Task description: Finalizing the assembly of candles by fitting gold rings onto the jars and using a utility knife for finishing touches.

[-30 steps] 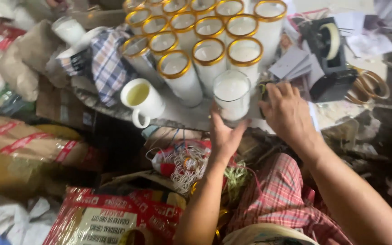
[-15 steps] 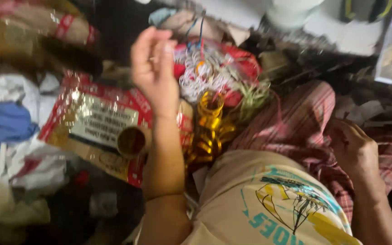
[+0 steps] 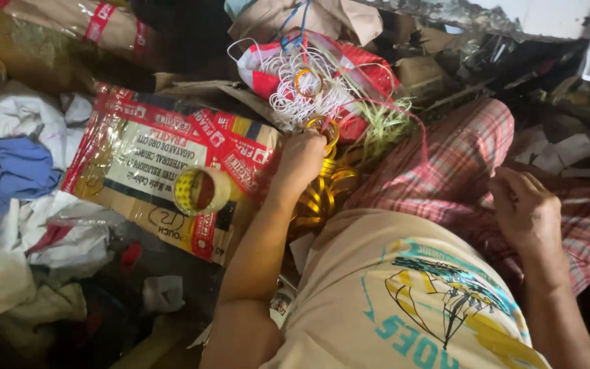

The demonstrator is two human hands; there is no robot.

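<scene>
Left hand pinches a gold ribbon ring (at its one o'clock); right hand, fingers curled, rests empty on the plaid lap.

A cardboard box banded with red tape lies left of centre with a roll of clear tape on it, white and blue cloths crumpled at the left edge, and a tangle of white loops at upper centre.
</scene>
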